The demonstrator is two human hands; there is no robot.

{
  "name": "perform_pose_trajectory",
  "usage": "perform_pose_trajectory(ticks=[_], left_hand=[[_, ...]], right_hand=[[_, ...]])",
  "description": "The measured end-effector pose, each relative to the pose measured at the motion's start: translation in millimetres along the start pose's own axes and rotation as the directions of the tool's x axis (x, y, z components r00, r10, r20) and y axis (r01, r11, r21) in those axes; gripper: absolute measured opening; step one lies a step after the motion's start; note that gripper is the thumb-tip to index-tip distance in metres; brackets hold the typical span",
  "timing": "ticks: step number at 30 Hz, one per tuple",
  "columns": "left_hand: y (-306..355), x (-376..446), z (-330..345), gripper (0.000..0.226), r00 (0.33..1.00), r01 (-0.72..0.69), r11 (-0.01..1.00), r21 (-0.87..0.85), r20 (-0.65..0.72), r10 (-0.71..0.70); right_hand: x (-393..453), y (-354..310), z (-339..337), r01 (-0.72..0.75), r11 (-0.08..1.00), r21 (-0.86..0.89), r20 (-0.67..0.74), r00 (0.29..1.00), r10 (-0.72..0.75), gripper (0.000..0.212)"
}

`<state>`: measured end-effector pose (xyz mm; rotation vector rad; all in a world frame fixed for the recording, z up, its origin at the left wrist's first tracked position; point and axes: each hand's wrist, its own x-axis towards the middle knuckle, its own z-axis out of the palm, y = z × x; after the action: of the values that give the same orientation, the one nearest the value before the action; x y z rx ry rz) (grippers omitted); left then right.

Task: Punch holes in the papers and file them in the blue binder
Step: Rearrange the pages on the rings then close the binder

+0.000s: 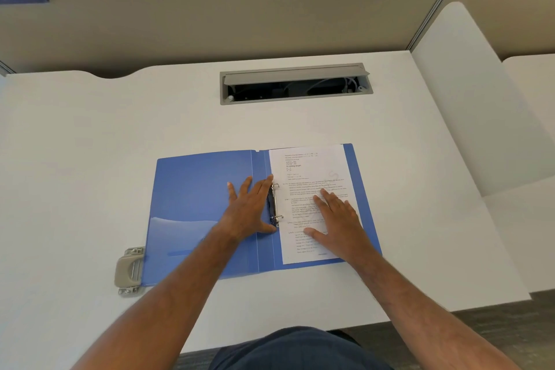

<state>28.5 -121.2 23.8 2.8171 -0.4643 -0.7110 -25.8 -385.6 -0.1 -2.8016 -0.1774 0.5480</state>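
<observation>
Both hands spread flat: left hand (250,210) beside the rings (274,204) of the open blue binder (198,189) mid-table, right hand (336,219) pressing the paper (312,171); judged best: seat the paper's holes fully before closing the rings.

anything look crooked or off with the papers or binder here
Nothing stands out. The papers lie square on the right half of the open blue binder, by its rings. The hole punch sits partly under the binder's left edge, which seems harmless.
</observation>
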Motion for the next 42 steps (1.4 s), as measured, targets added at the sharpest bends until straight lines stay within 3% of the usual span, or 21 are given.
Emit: perform_pose_trajectory(ticks=[8, 14, 20, 26, 31, 42], left_hand=[[5.0, -4.0, -7.8, 0.127, 0.991, -0.094, 0.996, -0.005, -0.097, 0.093], [19.7, 4.5, -6.8, 0.127, 0.986, -0.152, 0.987, -0.044, -0.073, 0.149], [28.5, 10.8, 1.1, 0.127, 0.992, -0.121, 0.991, -0.059, -0.042, 0.118], [14.3, 5.9, 10.1, 0.132, 0.991, -0.102, 0.993, -0.051, -0.095, 0.097], [8.3, 2.3, 14.8, 0.124, 0.982, -0.095, 0.994, -0.058, -0.170, 0.084], [9.5, 2.2, 15.5, 0.118, 0.979, -0.105, 0.992, -0.062, -0.179, 0.093]], right_hand=[[0.2, 0.6, 1.3, -0.004, 1.000, 0.018, -0.010, 1.000, 0.004, 0.095], [1.4, -0.2, 6.2, 0.006, 0.999, 0.034, -0.033, 0.999, -0.005, 0.094], [-5.7, -23.6, 10.5, 0.196, 0.981, 0.010, -0.185, 0.964, -0.191, 0.069], [2.2, -50.8, 22.0, 0.280, 0.959, -0.036, -0.210, 0.936, -0.282, 0.072], [10.0, -49.6, 22.7, 0.245, 0.968, -0.062, -0.188, 0.949, -0.252, 0.071], [15.0, -49.0, 13.6, 0.242, 0.966, -0.092, -0.108, 0.962, -0.251, 0.066]])
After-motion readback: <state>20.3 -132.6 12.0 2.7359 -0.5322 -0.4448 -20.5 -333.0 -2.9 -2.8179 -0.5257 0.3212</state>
